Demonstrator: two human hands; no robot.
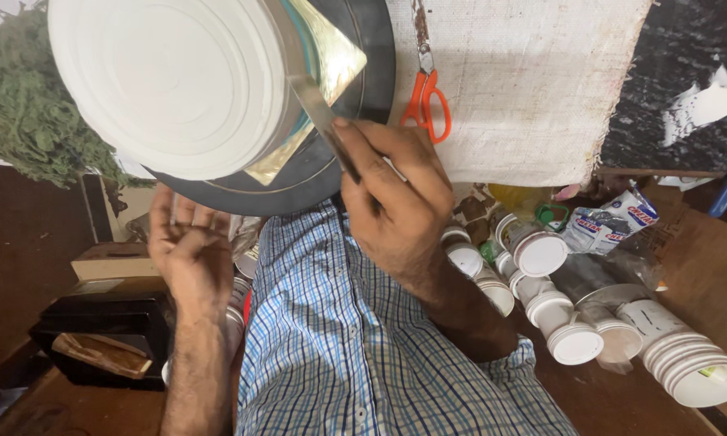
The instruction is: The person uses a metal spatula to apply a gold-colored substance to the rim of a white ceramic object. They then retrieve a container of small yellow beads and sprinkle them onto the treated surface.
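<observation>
A round white cake (170, 81) sits on a gold square board (335, 60) on a black round turntable (363, 97). My right hand (396, 202) grips a metal palette knife (319, 113), and its blade lies flat against the cake's side. My left hand (182, 250) holds the near rim of the turntable, with its fingertips tucked under the edge. Between my arms a blue checked shirt (339, 339) shows.
Orange-handled scissors (426, 93) lie on a beige burlap cloth (525, 81) beside the turntable. Several white-lidded jars (541, 254) and a stack of white cups (694, 363) crowd the right. A green leafy heap (25, 105) and a black box (105, 323) are at left.
</observation>
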